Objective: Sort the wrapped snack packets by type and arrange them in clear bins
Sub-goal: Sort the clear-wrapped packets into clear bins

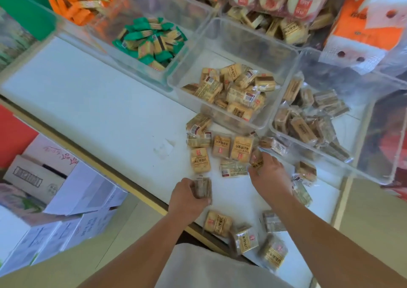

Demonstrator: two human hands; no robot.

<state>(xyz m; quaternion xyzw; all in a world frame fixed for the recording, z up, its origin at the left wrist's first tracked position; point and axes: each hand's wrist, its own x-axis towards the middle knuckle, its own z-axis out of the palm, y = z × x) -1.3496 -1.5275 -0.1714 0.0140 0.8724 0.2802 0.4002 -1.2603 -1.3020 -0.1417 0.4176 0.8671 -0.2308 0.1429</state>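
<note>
The two hands work apart over the white table [99, 103]. The left hand [189, 196] has its fingers curled round a brown packet [202, 188], gripping it near the table's front edge. The right hand [269, 173] clutches a second packet [256, 159] at its fingertips; that one is blurred, so its type is hard to tell.

Loose packets [221, 147] lie scattered on the table just beyond and between both hands, mostly tan ones with their labels up. More loose ones [218, 222] sit on the near side of the hands, by the person's body.

Beyond the right hand stands a clear middle bin [220, 23] holding a heap of tan packets [233, 89]. To the right of that hand, a second clear bin [352, 166] holds darker brown packets [308, 120]. Far beyond the left hand, another clear bin [187, 8] holds green packets [149, 43], and past it, further left, lies a pile of orange packets [77, 3].

Off to the left of the left hand, below the table, white cardboard boxes [55, 188] stand on the floor.
</note>
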